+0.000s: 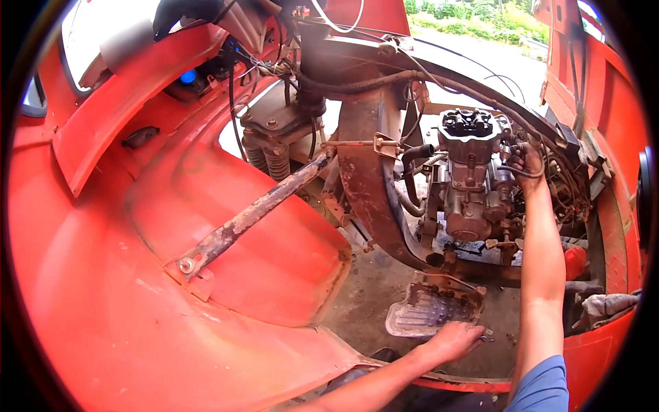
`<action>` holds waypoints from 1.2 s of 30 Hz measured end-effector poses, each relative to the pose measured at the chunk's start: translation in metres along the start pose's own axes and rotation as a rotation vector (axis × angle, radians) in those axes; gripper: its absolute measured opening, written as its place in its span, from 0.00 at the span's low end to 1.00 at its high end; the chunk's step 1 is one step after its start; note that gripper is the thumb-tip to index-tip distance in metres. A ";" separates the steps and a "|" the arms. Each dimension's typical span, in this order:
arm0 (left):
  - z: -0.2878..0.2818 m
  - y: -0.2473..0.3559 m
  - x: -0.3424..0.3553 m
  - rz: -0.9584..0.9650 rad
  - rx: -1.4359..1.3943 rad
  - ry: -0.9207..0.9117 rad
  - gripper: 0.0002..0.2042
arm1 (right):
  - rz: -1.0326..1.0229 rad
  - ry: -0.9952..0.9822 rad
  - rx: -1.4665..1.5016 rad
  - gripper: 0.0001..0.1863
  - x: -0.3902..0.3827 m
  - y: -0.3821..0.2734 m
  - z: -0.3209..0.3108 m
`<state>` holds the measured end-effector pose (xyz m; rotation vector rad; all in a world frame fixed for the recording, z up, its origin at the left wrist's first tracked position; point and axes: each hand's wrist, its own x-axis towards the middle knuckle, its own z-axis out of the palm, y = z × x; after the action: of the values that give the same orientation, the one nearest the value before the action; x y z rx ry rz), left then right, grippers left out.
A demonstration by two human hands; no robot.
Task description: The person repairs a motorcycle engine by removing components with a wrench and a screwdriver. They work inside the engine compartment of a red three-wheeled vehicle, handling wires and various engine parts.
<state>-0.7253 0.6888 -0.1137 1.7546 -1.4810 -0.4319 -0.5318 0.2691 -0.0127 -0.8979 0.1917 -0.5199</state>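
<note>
My left hand (456, 340) is low in the middle, closed on a small metal tool (487, 337), beside a grimy metal pan (419, 314). My right hand (528, 161) reaches up to the right side of the engine (467, 196); its fingers are curled among hoses and fittings there, and what they grip is hard to make out. The engine's top is uncovered, showing dark internal parts (468, 122). A thin curved hose (516, 171) crosses near my right wrist.
Red body panels (103, 261) surround the opening. A rusty diagonal bar (244, 216) crosses the left side to a curved dark frame member (371, 172). Wiring (264, 69) and a coil spring (278, 161) are at the upper middle. A cloth (607, 305) lies at right.
</note>
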 end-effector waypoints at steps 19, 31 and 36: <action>0.006 -0.004 0.000 -0.017 -0.007 -0.012 0.11 | 0.020 -0.092 -0.036 0.06 -0.004 -0.011 -0.002; -0.009 0.001 0.005 -0.042 0.047 -0.093 0.10 | -0.099 0.103 -0.014 0.11 -0.031 0.001 0.036; -0.015 0.011 -0.003 -0.085 0.062 -0.148 0.10 | -0.056 0.063 -0.044 0.12 -0.049 0.005 0.042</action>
<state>-0.7235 0.6969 -0.0970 1.8737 -1.5400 -0.5762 -0.5569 0.3257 0.0062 -0.9320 0.2361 -0.5978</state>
